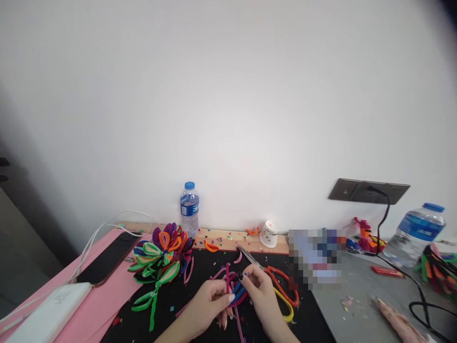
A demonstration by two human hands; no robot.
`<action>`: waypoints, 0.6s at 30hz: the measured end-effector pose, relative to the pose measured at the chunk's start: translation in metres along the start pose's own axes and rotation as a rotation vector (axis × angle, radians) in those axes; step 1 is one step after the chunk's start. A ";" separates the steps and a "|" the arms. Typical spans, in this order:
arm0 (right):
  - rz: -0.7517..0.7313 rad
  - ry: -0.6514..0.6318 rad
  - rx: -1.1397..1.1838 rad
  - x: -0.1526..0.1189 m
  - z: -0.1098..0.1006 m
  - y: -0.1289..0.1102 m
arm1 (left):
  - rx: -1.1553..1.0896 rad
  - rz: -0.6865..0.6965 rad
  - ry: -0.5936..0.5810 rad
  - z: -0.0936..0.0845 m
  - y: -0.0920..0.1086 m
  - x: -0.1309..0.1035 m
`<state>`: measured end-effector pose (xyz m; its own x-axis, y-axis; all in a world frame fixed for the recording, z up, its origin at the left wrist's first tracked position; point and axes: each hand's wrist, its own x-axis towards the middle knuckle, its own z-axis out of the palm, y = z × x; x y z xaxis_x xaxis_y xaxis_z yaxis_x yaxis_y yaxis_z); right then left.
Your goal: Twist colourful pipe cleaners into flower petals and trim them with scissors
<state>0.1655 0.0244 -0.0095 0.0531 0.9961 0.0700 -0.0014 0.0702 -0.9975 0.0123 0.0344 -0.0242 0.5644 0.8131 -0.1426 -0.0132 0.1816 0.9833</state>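
While a many-coloured flower (169, 257) of fuzzy craft wire lies beside the left forearm with its petals gathered and a green stem (153, 309) attached, so that it looks finished or nearly so, the piece between the two hands appears only partly made. That piece is a bundle of blue strips (238, 291) and pink and purple strips (227, 276), held just above the black mat (307, 324) on the worktop (346, 314), near its front edge. The left hand (210, 305) is closed narrowly, thumb and fingers pressed around the lower part of the bundle; the right hand (262, 290) has its fingertips drawn together at the upper end of the blue strips, where a small dark tip shows. Judging by how it lies, the strips are brought together, but a bright pink one stands upright and a paler one trails down toward the mat, so securing these ends seems undone. The blue lengths run side by side and slant up toward the right hand, while the purple ones curve loosely behind; how they join is hidden by the fingers. Scissors (268, 271) lie just beyond the right hand, touched by neither.
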 end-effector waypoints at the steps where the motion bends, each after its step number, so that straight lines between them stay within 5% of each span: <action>1: -0.021 0.001 -0.024 0.000 0.000 0.000 | 0.006 -0.007 0.001 0.001 0.000 0.000; 8: -0.150 0.007 -0.133 0.000 -0.001 0.008 | 0.087 -0.063 -0.041 0.002 -0.002 0.001; 15: -0.112 0.021 -0.048 0.002 -0.001 0.006 | 0.086 -0.041 -0.040 -0.007 -0.015 0.008; 18: -0.055 0.002 0.056 0.005 -0.002 0.013 | 0.016 0.008 0.050 -0.007 -0.009 0.008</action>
<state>0.1678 0.0304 -0.0220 0.0570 0.9906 0.1243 -0.0539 0.1274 -0.9904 0.0117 0.0432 -0.0355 0.5226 0.8411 -0.1395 -0.0040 0.1661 0.9861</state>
